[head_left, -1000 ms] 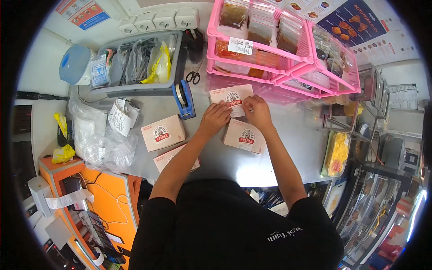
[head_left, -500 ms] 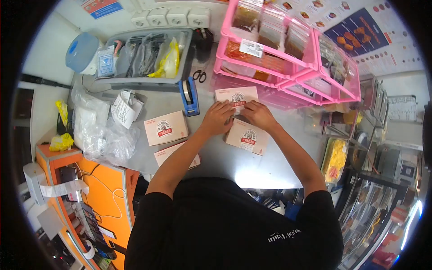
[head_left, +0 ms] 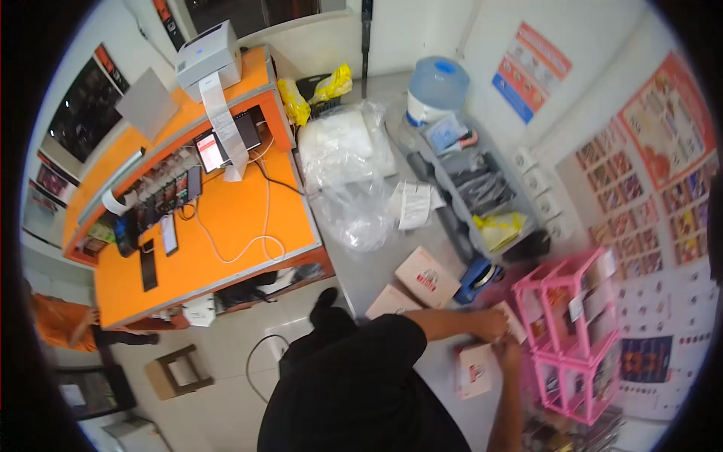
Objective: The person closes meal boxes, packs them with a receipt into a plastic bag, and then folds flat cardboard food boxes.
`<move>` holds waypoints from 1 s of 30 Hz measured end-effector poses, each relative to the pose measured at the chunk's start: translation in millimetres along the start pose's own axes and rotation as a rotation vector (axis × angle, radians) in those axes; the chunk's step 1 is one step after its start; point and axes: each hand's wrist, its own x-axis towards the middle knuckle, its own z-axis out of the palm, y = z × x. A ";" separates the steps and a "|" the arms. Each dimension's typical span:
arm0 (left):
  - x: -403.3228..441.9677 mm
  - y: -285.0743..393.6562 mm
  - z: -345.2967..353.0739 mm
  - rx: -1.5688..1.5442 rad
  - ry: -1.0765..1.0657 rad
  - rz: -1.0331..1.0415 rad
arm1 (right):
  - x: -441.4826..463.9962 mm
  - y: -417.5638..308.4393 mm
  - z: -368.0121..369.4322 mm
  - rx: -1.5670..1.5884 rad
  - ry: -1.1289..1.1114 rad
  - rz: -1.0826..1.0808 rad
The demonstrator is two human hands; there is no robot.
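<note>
My left hand (head_left: 491, 324) lies at the near edge of a pink-beige box (head_left: 512, 322) beside the pink racks, its fingers bent and partly hidden. Close against it, my right hand (head_left: 507, 350) touches the same box; its fingertips are too small and blurred to make out. Below the hands sits a second box (head_left: 474, 371) with a red and black logo. Two more boxes, one (head_left: 428, 277) next to the blue tape dispenser (head_left: 478, 280) and one (head_left: 392, 301) partly behind my sleeve, rest on the metal table.
Pink racks (head_left: 568, 339) stand at the right. A grey bin (head_left: 482, 184) holds packets. Plastic bags (head_left: 350, 181) and crumpled paper (head_left: 416, 206) lie on the table. An orange desk (head_left: 233, 218) carries a printer (head_left: 208, 60). A person in orange (head_left: 64, 322) is at the far left, near a stool (head_left: 179, 373).
The view has swung left and turned, bringing the orange desk, floor and another person into sight. My hands are still together at the same box.
</note>
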 end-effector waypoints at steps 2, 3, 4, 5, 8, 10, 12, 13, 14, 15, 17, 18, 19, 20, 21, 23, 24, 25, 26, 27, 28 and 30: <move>-1.9 1.1 3.8 0.072 -0.092 0.048 | 8.5 13.8 6.3 -0.272 -0.020 0.018; -1.6 0.0 6.2 0.114 -0.183 0.073 | 12.7 33.2 15.1 -0.306 -0.023 0.040; -2.6 1.0 -10.9 0.099 -0.159 0.086 | 16.5 19.5 10.9 -0.310 -0.030 0.087; -4.2 3.9 -24.6 0.078 -0.143 0.101 | 18.5 4.6 9.6 -0.306 -0.037 0.140; -16.2 -3.3 3.3 -0.037 -0.022 -0.021 | 27.6 -16.2 -4.7 -0.467 -0.204 0.188; -34.3 1.8 -45.9 -0.180 0.119 -0.064 | 31.3 -21.3 -14.8 -0.536 -0.135 0.082; -58.1 -1.3 -110.0 -0.368 0.107 -0.123 | 39.0 -51.9 -15.7 -0.533 0.045 -0.006; -79.2 5.0 -179.3 -0.537 0.176 -0.234 | 45.0 -90.2 -18.9 -0.457 0.101 0.028; -110.0 7.4 -251.7 -0.707 0.247 -0.346 | 49.9 -128.9 -22.3 -0.378 0.154 0.066; -143.5 -8.7 -295.1 -0.764 0.368 -0.388 | 57.2 -165.1 -22.7 -0.293 0.210 0.108; -231.4 -21.7 -416.5 -0.570 0.682 -0.888 | 77.9 -232.7 -16.2 -0.347 0.306 0.014; -275.4 -30.5 -475.6 -0.259 0.954 -1.147 | 91.4 -250.9 -5.9 -0.251 0.348 0.021; -325.0 -43.2 -535.2 -0.266 1.147 -1.364 | 106.5 -307.6 4.7 -0.253 0.415 -0.134; -365.0 -53.9 -587.4 0.441 1.373 -1.294 | 128.7 -326.6 19.1 -0.049 0.387 -0.086; -407.0 -59.3 -633.1 0.774 1.486 -1.251 | 152.1 -350.7 36.3 -0.037 0.376 -0.145; -468.4 -87.5 -671.9 0.904 1.546 -1.230 | 199.3 -422.0 72.4 0.056 0.341 -0.245; -497.6 -100.6 -681.5 0.858 1.555 -1.214 | 218.1 -467.6 89.8 0.082 0.288 -0.297; -521.4 -110.8 -683.8 0.589 1.513 -1.192 | 244.3 -497.3 115.7 0.128 0.273 -0.479; -534.1 -114.2 -689.0 0.324 1.460 -1.161 | 262.6 -538.0 142.3 0.264 0.276 -0.606; -527.8 -103.0 -696.3 0.206 1.478 -1.162 | 277.9 -579.9 162.6 0.256 0.191 -0.695; -510.5 -82.4 -698.6 0.086 1.492 -1.161 | 281.1 -634.5 173.9 0.301 0.100 -0.722; -501.3 -61.8 -696.3 -0.051 1.486 -1.119 | 295.2 -709.9 212.3 0.330 0.087 -0.912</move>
